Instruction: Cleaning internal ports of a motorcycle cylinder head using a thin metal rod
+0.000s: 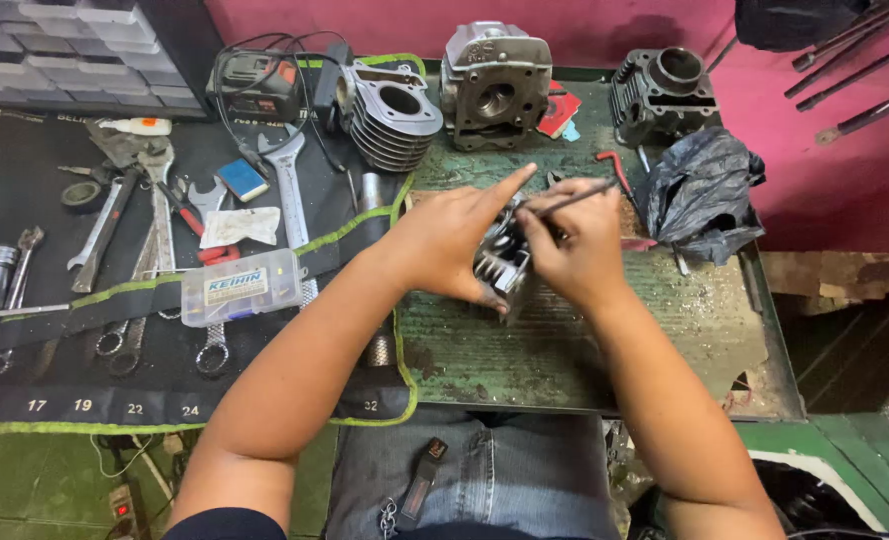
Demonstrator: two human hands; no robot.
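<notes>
A finned engine part (503, 262) is steadied over the green desk (565, 340) by the left hand (445, 245), so it can be probed with a thin rod (575, 198) pinched in the right hand (580, 250).

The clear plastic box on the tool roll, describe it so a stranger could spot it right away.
On the black tool roll left of the green bench, find the row of wrenches. The clear plastic box lies across their handles, the only see-through thing there.

wrenches (155, 230) left, cylinders (495, 85) behind hands (515, 240)
</notes>
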